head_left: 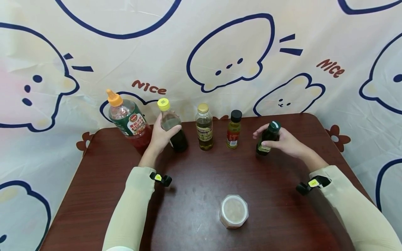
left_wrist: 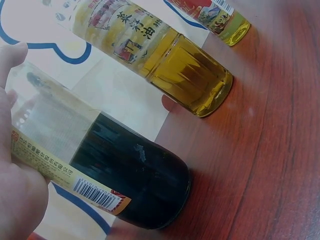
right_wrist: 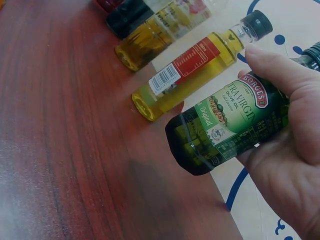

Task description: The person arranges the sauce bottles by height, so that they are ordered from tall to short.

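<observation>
Fingers of the left hand (head_left: 161, 137) grip a yellow-capped bottle of dark liquid (head_left: 180, 142) left of center in the head view, the thumb across its front. Right of center, the right hand (head_left: 287, 141) holds a dark green olive oil bottle (head_left: 268, 136) between thumb and fingers; in the right wrist view we read "Borges" on its label, but we cannot tell whether its base touches the red-brown table (head_left: 194, 181). Between the hands, near mid-frame, we see a gold-capped oil bottle (head_left: 204, 131) and, to its right, a smaller black-capped bottle (head_left: 233, 134) with a red label. An orange-tipped squeeze bottle (head_left: 134, 122) with red contents stands at left, just beside the left hand. At lower center we find a white-lidded jar (head_left: 233, 211), well apart from the row. Pale cloth (head_left: 157, 62) printed with blue-outlined figures and the word "Nice" fills the top of the frame. Pale sleeves (head_left: 131, 209) enter from the bottom.
</observation>
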The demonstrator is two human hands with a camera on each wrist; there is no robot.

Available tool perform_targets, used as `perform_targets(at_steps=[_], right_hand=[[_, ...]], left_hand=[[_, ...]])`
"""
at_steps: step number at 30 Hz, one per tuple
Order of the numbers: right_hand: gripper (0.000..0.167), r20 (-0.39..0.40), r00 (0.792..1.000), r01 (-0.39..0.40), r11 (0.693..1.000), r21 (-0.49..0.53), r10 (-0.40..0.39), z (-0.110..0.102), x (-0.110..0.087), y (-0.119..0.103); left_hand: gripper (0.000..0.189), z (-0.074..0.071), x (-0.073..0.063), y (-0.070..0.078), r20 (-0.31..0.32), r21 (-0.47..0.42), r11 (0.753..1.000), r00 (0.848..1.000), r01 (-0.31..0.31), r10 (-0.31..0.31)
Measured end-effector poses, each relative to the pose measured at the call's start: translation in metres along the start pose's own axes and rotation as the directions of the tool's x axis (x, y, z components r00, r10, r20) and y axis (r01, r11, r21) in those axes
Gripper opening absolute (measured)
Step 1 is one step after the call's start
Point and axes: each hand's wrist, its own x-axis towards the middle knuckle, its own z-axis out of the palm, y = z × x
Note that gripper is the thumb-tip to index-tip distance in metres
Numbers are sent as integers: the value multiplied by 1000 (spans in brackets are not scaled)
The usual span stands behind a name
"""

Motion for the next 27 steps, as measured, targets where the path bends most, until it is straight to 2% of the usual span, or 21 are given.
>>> perform_targets(at_steps=[4,12,21,27], right_hand=[[34,-6,1000,-11,1000,-1,11,-1,4,1],[34,5,999,-45,996,81,45,-5,17,4],[36,7,995,-96,995,37,96,-10,31,6],[34,39,995,-94,994,61,91,-12,41,13]], left_hand=[[61,0,1,-1,0,-18,1000,1000,-17,17],[62,1,0,0,0,-18,1000,1000,-22,22],[61,0,0,0,-1,-21,999,1000,-28,28],[61,1,0,-1,3,-22,999,999,-35,35]])
